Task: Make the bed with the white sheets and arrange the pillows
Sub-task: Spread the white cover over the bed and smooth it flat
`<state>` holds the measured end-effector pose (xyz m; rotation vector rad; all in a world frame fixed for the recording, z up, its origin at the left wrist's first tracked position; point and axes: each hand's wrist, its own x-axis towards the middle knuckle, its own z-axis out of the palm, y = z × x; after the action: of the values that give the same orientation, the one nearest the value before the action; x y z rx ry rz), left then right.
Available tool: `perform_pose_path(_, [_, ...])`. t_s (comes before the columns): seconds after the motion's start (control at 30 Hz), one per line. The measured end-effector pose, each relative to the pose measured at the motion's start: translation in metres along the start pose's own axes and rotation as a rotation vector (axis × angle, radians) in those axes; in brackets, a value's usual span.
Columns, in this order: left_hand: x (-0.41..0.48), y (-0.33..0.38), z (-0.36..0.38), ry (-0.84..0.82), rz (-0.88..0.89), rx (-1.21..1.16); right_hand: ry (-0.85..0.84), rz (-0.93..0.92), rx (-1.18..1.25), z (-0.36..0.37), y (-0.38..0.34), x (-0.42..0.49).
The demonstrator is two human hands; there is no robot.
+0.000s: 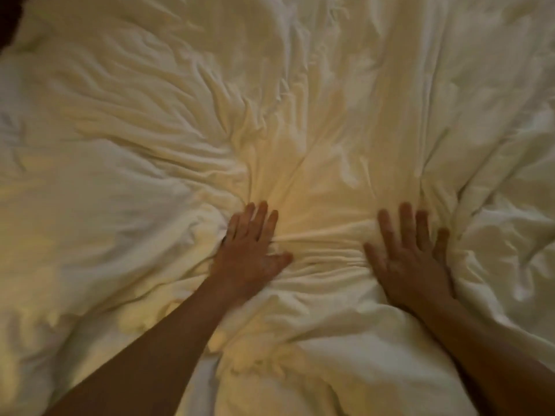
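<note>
Step in hand: smoothing the top cover. From where I stand this looks like the flattening stage, with the bedding already spread over the bed and no pillow in sight.

White sheet (315, 115): it fills nearly the whole view, heavily creased, with long ridges fanning away from the person towards the far side. A tight bunch of small pleats sits between the two palms.

Left hand (249, 253): flat on the fabric, palm down, fingers straight and slightly spread, thumb out to the side. It presses and holds nothing.

Right hand (411, 256): the same, flat on the sheet with fingers straight and splayed, gripping nothing. Its outer edge lies against a raised fold.

Between the hands: they are near each other but apart, and the pleats gathered there suggest the cloth is being crowded inward, not eased out.

Far left corner: a dark patch at the top edge, too dim to name.

Next move, as I judge it: sweep both palms outward and away, keeping them flat, so the bunched pleats are drawn out towards the edges; pushing inward would only deepen them.

Still to do: most of the surface is rumpled, and the pillows remain to be arranged.
</note>
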<state>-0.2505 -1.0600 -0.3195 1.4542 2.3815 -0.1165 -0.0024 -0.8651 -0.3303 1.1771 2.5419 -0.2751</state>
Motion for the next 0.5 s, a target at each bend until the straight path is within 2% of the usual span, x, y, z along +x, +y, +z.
perform_pose_path(0.07, [0.001,0.009,-0.004,0.035,-0.053,-0.041,-0.038,0.004,-0.005,-0.007,-0.005,0.01])
perform_pose_path(0.13, [-0.014,0.018,-0.013,0.147,-0.051,-0.161,-0.044,0.048,0.018,-0.023,-0.018,0.01])
perform_pose_path(0.2, [-0.053,0.022,-0.014,0.3,-0.045,-0.284,0.119,-0.02,0.129,-0.037,-0.034,-0.006])
perform_pose_path(0.3, [-0.137,0.028,0.0,0.452,-0.025,-0.366,0.335,-0.394,0.43,-0.049,-0.061,-0.064])
perform_pose_path(0.37, [-0.197,0.029,0.017,0.481,0.002,-0.379,0.386,-0.631,0.439,-0.044,-0.071,-0.11])
perform_pose_path(0.43, [-0.247,0.032,0.033,0.422,0.074,-0.36,0.346,-0.768,0.375,-0.031,-0.069,-0.149])
perform_pose_path(0.5, [-0.272,0.038,0.045,0.301,0.12,-0.34,0.142,-0.739,0.234,-0.02,-0.06,-0.174])
